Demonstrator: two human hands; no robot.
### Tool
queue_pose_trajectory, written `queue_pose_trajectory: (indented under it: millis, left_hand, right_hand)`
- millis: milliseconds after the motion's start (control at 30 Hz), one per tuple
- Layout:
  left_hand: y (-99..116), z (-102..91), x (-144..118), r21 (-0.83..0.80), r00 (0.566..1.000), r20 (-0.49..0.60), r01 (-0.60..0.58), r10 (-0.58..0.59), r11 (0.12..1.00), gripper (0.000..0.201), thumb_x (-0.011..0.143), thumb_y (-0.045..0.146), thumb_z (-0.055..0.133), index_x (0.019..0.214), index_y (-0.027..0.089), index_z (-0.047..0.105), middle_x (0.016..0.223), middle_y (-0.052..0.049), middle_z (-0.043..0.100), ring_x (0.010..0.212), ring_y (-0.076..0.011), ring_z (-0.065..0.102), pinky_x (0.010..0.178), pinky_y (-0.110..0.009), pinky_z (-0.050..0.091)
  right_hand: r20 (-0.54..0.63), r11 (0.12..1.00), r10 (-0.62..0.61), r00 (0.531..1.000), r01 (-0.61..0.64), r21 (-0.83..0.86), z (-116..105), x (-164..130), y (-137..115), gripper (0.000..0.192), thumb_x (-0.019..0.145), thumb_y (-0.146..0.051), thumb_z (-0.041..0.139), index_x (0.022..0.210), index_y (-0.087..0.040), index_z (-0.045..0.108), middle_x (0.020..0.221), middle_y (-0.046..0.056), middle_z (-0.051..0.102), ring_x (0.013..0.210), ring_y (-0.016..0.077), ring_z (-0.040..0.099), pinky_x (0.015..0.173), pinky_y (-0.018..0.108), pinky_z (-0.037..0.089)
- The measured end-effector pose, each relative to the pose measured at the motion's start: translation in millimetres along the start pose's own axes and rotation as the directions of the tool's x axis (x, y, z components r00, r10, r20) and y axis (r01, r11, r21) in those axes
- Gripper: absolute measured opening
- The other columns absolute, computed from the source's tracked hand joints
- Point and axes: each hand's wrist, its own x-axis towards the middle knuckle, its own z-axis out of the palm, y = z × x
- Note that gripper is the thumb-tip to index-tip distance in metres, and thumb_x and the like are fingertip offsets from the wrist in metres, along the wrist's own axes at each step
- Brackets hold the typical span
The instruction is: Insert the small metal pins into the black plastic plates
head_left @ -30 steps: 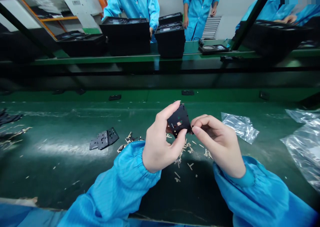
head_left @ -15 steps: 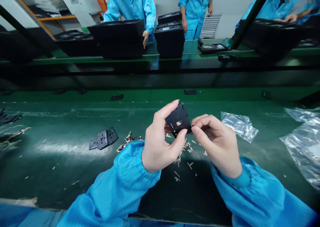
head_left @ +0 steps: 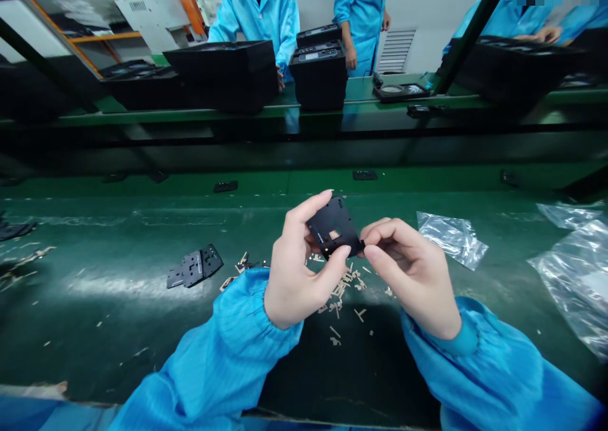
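A thin black plastic plate [head_left: 336, 219] with a square cutout and small holes is gripped at its edges between the thumb and fingers of my left hand [head_left: 304, 266]. Thumb and forefinger of my right hand [head_left: 411, 269] are pinched at the plate's lower right corner, on a small dark piece [head_left: 361, 246] too tiny to name. Whether that piece is joined to the plate I cannot tell. Below the hands, small beige scraps [head_left: 349, 282] lie scattered on the green bench [head_left: 142, 330]. Similar black plates [head_left: 194, 266] lie overlapping to the left of my left sleeve.
Clear plastic bags [head_left: 451, 238] lie to the right, with a larger one [head_left: 582, 279] beyond. Small black parts [head_left: 225, 186] rest on the green strip behind. Across a dark rail stand black bins [head_left: 318, 76], with people in blue coats [head_left: 259, 13] behind them.
The plate and my left hand have shifted slightly left. The right-hand pinch stays at the plate's corner, where the small dark piece shows more. A person behind has moved a hand beside a bin.
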Motion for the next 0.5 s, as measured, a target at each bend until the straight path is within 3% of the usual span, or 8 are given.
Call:
queue_pose_trajectory:
  millis: [500]
  left_hand:
    - [1.2, -1.5, -2.3, 0.005, 0.997, 0.014, -0.075, 0.075, 0.997, 0.059, 0.074, 0.009, 0.061, 0.124, 0.027, 0.035, 0.111, -0.006, 0.051, 0.076, -0.0126, 0.060, 0.061, -0.024, 0.056]
  right_hand:
    - [-0.024, 0.995, 0.076, 0.997, -0.075, 0.067, 2.2, -1.6, -5.8, 0.010, 0.076, -0.011, 0.052, 0.069, -0.018, 0.050, 0.070, -0.001, 0.056, 0.061, 0.0104, 0.055, 0.053, 0.023, 0.044]
